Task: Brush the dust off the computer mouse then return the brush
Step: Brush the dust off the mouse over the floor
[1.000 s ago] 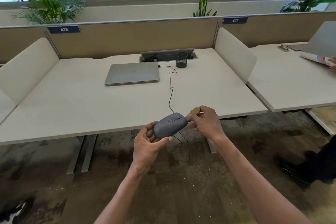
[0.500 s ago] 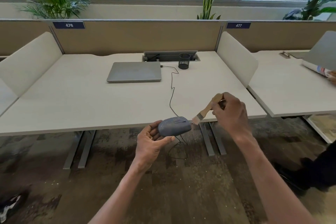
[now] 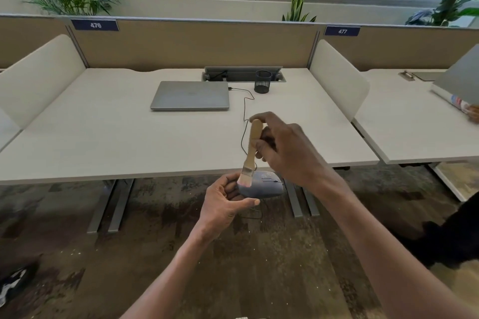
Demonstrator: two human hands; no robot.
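Left hand (image 3: pixel 225 202) cradles the mouse (image 3: pixel 261 185) off the surface's front edge; right-hand fingers (image 3: pixel 261 146) pinch the brush (image 3: pixel 251 153). A hard stroke could knock it floorward.

A grey corded mouse (image 3: pixel 261 185) held off the surface's near edge, buttons toward three o'clock. A wooden-handled brush (image 3: pixel 251 153) stands nearly upright, bristles touching the mouse's nine o'clock end.

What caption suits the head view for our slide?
Left hand holds a mouse while the right hand sweeps a brush over it.
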